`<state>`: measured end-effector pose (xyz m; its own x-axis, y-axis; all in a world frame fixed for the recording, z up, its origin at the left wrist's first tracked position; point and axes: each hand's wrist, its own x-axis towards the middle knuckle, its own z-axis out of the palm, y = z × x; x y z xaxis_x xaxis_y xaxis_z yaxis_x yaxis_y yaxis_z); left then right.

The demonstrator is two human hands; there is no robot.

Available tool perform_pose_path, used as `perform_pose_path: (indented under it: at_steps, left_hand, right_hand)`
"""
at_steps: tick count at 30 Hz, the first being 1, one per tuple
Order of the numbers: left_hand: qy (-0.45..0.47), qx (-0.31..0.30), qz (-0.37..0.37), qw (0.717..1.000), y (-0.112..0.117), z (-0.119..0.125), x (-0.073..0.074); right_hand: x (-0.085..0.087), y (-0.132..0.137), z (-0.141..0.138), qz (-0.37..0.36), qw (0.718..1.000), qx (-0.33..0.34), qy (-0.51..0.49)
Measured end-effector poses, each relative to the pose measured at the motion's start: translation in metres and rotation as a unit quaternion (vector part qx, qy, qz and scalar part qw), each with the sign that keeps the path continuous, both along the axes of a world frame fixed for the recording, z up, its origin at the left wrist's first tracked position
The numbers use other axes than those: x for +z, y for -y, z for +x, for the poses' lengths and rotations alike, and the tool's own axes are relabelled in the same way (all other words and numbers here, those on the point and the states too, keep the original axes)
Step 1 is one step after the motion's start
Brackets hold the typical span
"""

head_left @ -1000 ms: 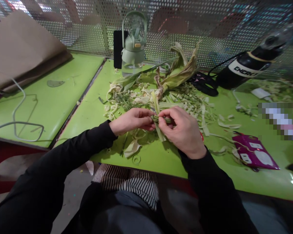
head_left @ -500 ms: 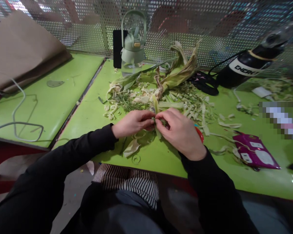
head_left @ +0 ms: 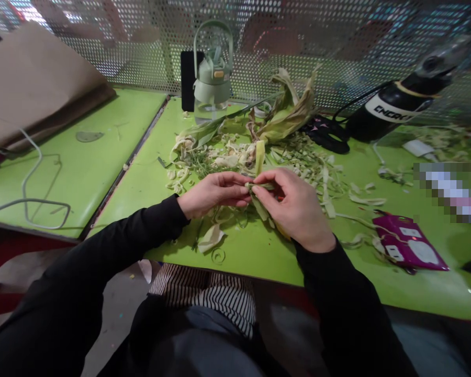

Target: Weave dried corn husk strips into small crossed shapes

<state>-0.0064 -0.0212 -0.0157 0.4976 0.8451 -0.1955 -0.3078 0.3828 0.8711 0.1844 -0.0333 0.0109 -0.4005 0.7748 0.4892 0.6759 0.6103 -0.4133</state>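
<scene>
Apparently for firm control, the left hand [head_left: 220, 193] and right hand [head_left: 296, 207] pinch a green husk strip [head_left: 260, 156] between them with nearly closed fingertips, over the table [head_left: 255, 256] near its front edge.

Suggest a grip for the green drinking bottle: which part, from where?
Probably the top of its loop handle, from above: the bottle stands upright and the loop arches over the lid. A perforated screen is behind and husks lie before its base, so low approaches look worse.
</scene>
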Motion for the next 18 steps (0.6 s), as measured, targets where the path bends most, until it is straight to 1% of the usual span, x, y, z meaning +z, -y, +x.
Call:
perform_pose_path:
  at_steps: [3, 8, 13, 15, 18]
  left_hand:
    - [0.040, 0.008, -0.040, 0.998, 0.0009, -0.0006, -0.0011]
    - [0.052, 0.023, -0.010, 0.998, 0.0010, 0.0010, -0.0032]
    - [0.041, 0.034, -0.001, 0.999, 0.0019, 0.0027, -0.0036]
    - [0.033, 0.043, -0.003, 0.999, 0.0022, 0.0032, -0.0031]
    - [0.032, 0.060, -0.012, 0.998, 0.0027, 0.0040, -0.0005]
  right_hand:
    - [0.0042, 0.0000, 0.0031, -0.010, 1.000, 0.005, -0.001]
    - [0.0058, 0.0019, 0.0056, 0.011, 1.000, 0.016, 0.005]
    - [-0.0009, 0.0026, 0.0003, 0.043, 0.999, 0.016, 0.023]
    - [-0.0024, 0.0023, -0.0014, 0.034, 0.999, 0.019, 0.013]
    - [-0.0006, 0.0021, -0.0012, 0.003, 0.999, 0.032, -0.030]
